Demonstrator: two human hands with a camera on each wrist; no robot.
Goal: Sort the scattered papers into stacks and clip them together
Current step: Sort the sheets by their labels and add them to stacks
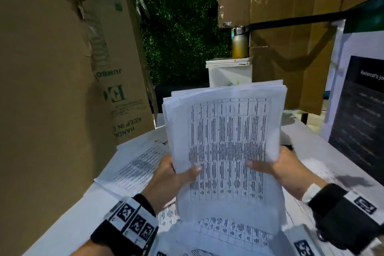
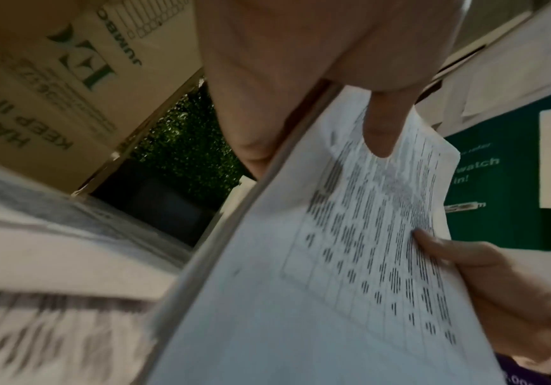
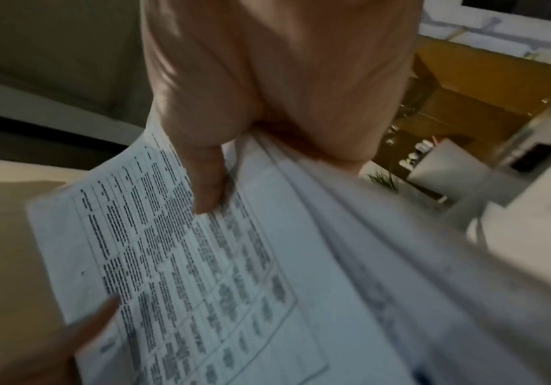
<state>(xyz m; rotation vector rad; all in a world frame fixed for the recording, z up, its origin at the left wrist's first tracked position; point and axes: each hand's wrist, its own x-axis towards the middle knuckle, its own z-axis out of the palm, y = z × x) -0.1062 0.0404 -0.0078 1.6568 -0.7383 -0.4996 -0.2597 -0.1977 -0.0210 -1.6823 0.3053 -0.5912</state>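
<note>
A thick stack of printed papers [image 1: 226,131] with table grids stands nearly upright above the table, its lower edge curling toward me. My left hand [image 1: 172,174] grips its left edge, thumb across the top sheet and fingers behind. My right hand [image 1: 278,168] grips the right edge the same way. The left wrist view shows the stack [image 2: 300,273] edge-on, with my left hand's thumb [image 2: 382,125] on the print. In the right wrist view the stack's [image 3: 221,260] loose sheets fan out under my right hand's thumb [image 3: 204,182]. More printed sheets [image 1: 135,164] lie spread on the table. No clip is in view.
A tall cardboard box [image 1: 62,68] stands close on the left, and more cardboard [image 1: 291,27] hangs at the back right. A white and dark sign board [image 1: 357,110] leans at the right. A metal bottle [image 1: 240,43] sits on a white box behind the table [image 1: 62,224].
</note>
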